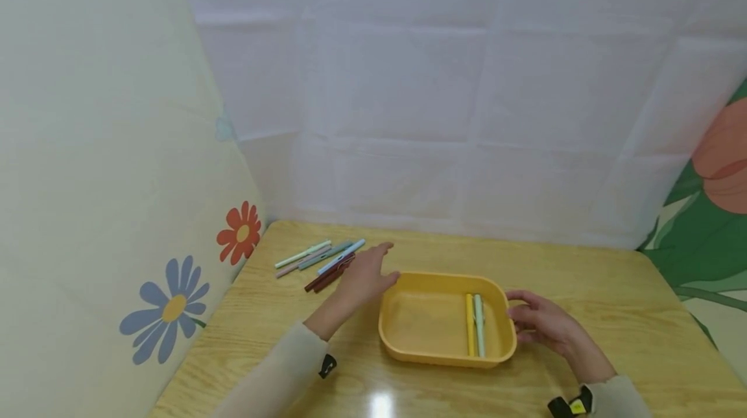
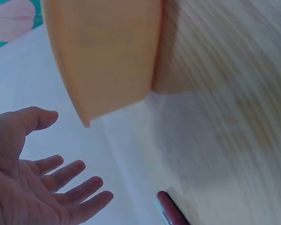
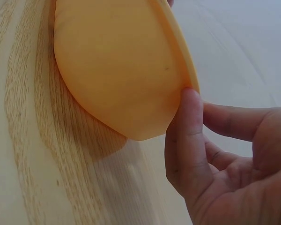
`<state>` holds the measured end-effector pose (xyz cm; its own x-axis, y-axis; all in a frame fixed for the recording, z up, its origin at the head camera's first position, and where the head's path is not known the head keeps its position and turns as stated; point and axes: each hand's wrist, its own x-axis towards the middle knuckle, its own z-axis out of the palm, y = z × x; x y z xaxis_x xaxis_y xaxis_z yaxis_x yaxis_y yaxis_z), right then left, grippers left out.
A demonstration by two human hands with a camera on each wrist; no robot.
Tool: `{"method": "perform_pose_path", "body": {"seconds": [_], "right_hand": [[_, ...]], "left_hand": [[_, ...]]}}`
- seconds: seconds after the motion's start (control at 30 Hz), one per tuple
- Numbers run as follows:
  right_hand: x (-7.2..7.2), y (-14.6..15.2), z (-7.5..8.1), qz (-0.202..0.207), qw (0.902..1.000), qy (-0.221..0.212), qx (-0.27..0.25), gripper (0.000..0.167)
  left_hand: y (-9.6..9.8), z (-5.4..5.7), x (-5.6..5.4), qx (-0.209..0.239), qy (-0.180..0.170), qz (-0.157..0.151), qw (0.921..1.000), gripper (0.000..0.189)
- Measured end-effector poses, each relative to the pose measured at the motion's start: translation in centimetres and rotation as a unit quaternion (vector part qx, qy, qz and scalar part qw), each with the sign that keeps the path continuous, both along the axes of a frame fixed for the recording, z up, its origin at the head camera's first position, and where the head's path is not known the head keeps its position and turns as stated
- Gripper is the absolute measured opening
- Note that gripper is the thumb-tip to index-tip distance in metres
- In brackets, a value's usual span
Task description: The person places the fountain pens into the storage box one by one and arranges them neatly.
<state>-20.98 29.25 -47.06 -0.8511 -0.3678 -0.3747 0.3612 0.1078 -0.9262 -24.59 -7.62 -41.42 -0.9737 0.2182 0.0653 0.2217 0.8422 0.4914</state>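
Observation:
A yellow plastic tray [image 1: 423, 321] sits on the table. Inside it, towards the right end, a yellow pen [image 1: 469, 324] and a pale green pen [image 1: 480, 324] lie side by side. My right hand [image 1: 543, 321] grips the tray's right rim, its fingers [image 3: 189, 126] against the outer wall and the thumb at the edge. By the tray's left end is my left hand [image 1: 364, 275], fingers spread and nothing held. Just left of that hand, dark red pens [image 1: 329, 273] lie on the table beside a light blue pen [image 1: 341, 257].
More pens lie with them at the back left: a pale green one [image 1: 302, 254], a mauve one [image 1: 303, 261] and a grey-blue one [image 1: 325, 256]. A white cloth [image 1: 408, 113] hangs behind the wooden table [image 1: 613, 314], with flower-printed cloths at both sides.

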Motion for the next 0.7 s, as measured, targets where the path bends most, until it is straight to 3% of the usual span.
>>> {"method": "perform_pose_path", "body": {"seconds": [0.2,0.7], "right_hand": [[0.0,-0.1,0.2,-0.003,1.0,0.0,0.003,0.052],[-0.1,-0.2,0.2,-0.013,0.9998,-0.007,0.015,0.056]], "left_hand": [[-1.5,-1.1,-0.6,-0.038,-0.011,0.036,0.9986,0.065],[-3.6,-3.6,-1.2,-0.129,-0.006,0.054,0.9901,0.067]]}}
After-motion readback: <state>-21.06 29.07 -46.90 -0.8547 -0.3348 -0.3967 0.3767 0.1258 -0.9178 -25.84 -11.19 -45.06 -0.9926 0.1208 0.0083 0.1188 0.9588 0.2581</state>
